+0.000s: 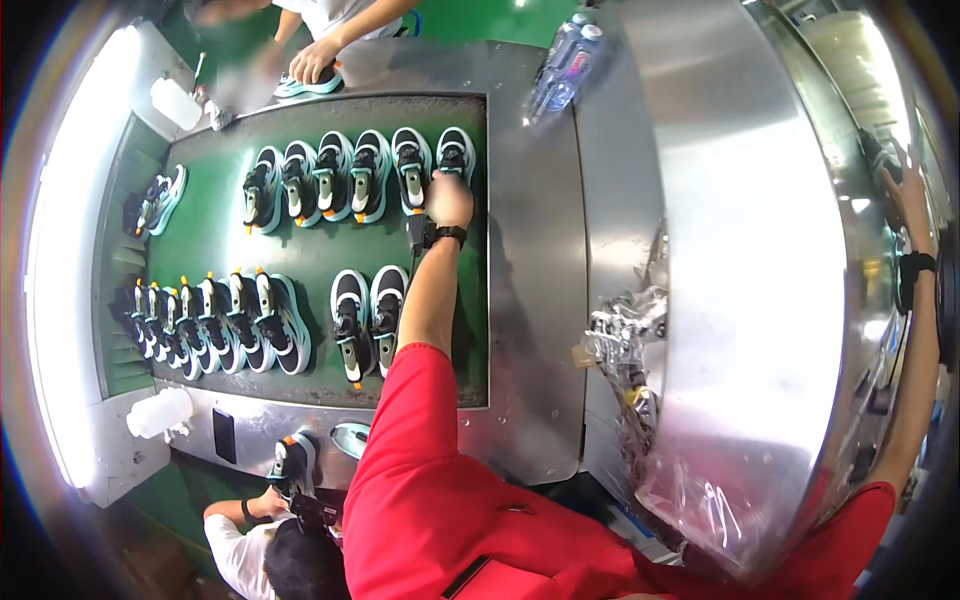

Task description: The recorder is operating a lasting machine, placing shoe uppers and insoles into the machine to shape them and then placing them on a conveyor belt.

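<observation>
Here, a green conveyor belt (215, 235) runs beside a curved steel housing (740, 250)

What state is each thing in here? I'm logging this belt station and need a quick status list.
left hand: stretched out, resting on a shoe in the far row.
right hand: raised at the far right edge; grip unclear.
far row of shoes: lined up side by side on the green belt.
water bottles: lying on the metal housing.

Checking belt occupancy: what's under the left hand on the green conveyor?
The left hand rests on the rightmost shoe of the far row on the green conveyor. Its toe end shows; the near end is covered by the hand.
</observation>
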`<state>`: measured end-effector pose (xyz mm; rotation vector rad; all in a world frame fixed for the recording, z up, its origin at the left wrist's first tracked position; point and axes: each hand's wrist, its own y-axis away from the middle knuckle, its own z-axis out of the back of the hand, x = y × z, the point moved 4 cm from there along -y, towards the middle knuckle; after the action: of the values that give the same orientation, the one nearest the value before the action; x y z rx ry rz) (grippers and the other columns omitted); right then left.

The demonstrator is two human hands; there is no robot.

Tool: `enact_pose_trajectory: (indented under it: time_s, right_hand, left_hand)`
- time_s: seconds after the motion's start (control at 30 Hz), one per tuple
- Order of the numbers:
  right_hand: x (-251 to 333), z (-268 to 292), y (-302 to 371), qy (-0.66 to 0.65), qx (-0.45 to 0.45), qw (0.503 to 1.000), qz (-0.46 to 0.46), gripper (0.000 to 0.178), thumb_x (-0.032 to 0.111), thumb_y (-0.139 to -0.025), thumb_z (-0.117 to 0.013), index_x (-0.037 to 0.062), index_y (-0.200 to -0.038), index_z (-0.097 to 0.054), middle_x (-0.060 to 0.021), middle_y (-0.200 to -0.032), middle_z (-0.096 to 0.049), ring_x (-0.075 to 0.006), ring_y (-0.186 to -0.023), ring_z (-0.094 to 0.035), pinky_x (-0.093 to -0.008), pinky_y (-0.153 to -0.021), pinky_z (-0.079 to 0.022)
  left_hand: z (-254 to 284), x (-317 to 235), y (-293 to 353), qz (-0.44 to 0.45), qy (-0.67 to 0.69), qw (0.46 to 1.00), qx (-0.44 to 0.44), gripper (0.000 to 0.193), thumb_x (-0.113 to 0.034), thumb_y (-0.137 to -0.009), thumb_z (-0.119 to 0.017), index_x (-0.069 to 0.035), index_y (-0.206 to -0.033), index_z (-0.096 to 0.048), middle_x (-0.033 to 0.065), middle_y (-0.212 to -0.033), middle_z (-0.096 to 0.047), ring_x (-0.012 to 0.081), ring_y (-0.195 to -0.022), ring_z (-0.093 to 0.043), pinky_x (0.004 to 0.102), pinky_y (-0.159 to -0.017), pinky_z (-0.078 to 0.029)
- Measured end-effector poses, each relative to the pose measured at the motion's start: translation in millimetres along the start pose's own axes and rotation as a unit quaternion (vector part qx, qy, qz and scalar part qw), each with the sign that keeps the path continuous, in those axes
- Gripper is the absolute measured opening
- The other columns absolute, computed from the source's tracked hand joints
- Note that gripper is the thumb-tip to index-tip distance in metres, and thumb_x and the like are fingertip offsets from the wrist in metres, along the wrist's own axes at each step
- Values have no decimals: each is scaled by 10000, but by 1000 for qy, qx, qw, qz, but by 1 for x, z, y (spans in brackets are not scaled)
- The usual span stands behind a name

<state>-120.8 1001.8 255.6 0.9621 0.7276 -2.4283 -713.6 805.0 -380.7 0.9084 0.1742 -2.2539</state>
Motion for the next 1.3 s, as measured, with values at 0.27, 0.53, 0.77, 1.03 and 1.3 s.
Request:
enact_pose_trajectory:
  time_s: [0.27,0.53,0.77,1.03,1.3]
  right_hand:
    - [27,-37,-23,-65,103,990,-70,482,459,-875,-637,-20,-913,-596,-212,-867,-602,-378,-766,-575,-468,-703,-443]
    - [26,-3,44,-233,-5,950,-206,569,337,-697,-747,30,-1165,-641,-175,-1027,-682,-273,-905,-656,-371,-866,-498]
    - [54,207,154,-561,-136,768,-277,296,104,-813,-660,-33,-1074,-682,-76,-985,-701,-142,-829,-625,-270,-756,-504]
    - [34,333,415,-655,-311,576,-377,228,107,-885,-594,27,-1070,-699,-29,-989,-695,-115,-936,-637,-248,-822,-510]
    - [133,415,674,-545,-242,575,-560,268,197,-866,-612,-1,-1027,-692,-85,-902,-682,-134,-865,-625,-268,-760,-501]
  left_hand:
    - [35,51,37,9,154,988,0,702,-379,-799,-709,74,-1241,-408,314,-1214,-535,450,-1173,-502,470,-998,-407]
    - [70,51,255,-45,461,846,265,422,-221,-861,-698,86,-1126,-581,143,-955,-685,199,-873,-652,324,-740,-521]
    - [164,-85,425,-239,185,768,565,416,-258,-911,-636,-16,-1245,-579,221,-1109,-663,268,-1008,-661,371,-816,-523]
    - [209,-249,537,-309,336,512,728,731,-494,-944,-538,45,-1411,-377,223,-1342,-524,329,-1236,-526,419,-1046,-404]
    - [247,-288,785,49,254,46,965,861,-633,-903,-469,23,-1439,-315,312,-1413,-390,399,-1150,-558,492,-939,-483]
